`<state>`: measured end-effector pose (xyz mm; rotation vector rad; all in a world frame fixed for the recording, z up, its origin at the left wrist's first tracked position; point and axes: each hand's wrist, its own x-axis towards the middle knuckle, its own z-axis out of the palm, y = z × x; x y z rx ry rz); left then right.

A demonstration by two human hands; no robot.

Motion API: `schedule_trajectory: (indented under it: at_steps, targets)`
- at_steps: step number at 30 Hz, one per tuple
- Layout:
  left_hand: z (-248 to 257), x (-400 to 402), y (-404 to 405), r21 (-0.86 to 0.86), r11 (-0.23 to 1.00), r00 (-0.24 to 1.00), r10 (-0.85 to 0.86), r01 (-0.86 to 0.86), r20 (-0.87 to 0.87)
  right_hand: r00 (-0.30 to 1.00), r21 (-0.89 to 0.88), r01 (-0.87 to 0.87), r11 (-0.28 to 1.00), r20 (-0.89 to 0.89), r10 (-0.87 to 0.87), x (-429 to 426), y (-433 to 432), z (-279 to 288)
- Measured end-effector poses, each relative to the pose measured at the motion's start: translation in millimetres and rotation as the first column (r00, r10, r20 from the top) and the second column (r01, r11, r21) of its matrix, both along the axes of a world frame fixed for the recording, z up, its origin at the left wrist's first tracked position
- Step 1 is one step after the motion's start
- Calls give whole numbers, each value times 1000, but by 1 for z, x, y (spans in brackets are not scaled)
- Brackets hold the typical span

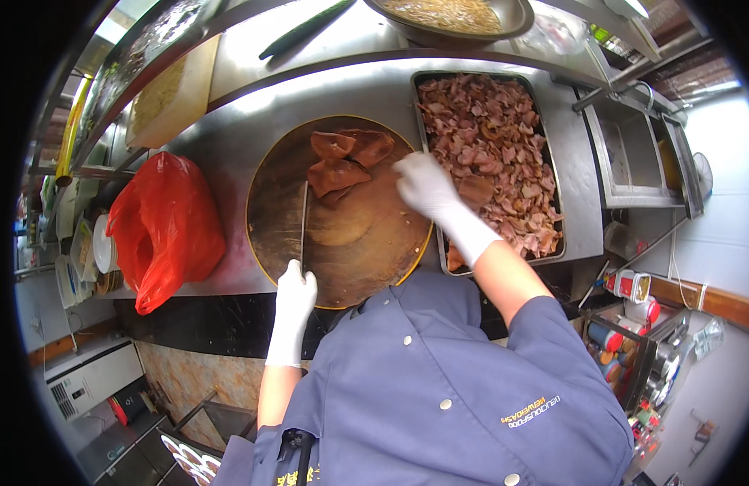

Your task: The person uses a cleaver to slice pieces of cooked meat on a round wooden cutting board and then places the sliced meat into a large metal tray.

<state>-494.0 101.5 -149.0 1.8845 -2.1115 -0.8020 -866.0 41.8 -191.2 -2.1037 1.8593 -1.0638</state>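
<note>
A round wooden chopping board [350,243] with a yellow rim bears several reddish-brown pieces of meat [338,173] near its far side. My left hand [297,285], in a white glove, grips a knife [304,225] at the board's near left; its blade points away from me, seen nearly edge-on. Over the board's right edge is my white-gloved right hand [426,182], its fingers curled; whether they hold anything is hidden. Just right of it, a rectangular metal tray [561,206] is filled with thin cut meat pieces [490,133]. A larger brown piece [475,191] lies on them beside my right wrist.
A red plastic bag [174,225] stands left of the board on the steel counter [241,127]. On the raised shelf beyond are a cucumber [304,29] and a metal bowl [453,37] of pale food. A white container [174,91] stands far left; a steel basin [629,146] is far right.
</note>
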Motion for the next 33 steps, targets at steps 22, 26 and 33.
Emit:
schedule_trajectory:
  at_steps: [22, 26, 33]
  targets:
    - [6, 0, -6, 49, 998, 998, 32, -30, -54, 791, 329, 306, 893, 434, -431, -110, -2, -39]
    - [8, -1, -5, 75, 996, 999, 48, -47, -17, 812, 274, 556, 785, -380, -443, -146, 14, -44]
    - [5, 5, -2, 58, 997, 999, 54, -54, -1, 997, 137, 65, 988, -49, -58, -48, -28, 4]
